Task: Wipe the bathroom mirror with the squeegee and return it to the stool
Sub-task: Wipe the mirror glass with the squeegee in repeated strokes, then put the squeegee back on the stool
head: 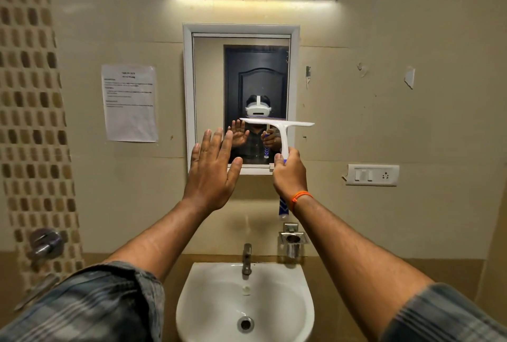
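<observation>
Here the right hand [289,174] grips the white plastic T-shaped squeegee [279,129] against the framed mirror [208,72], left hand [211,171] flat, released.

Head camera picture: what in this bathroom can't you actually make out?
- Stool: not in the head view at all, so where the squeegee goes back cannot be told.
- Paper notice on the wall: print too small and blurred to read.
- Squeegee handle: its middle is hidden inside the right hand.
- Blade contact with the mirror: cannot be judged from this angle.
- Left hand: whether it touches the mirror frame is unclear.
</observation>
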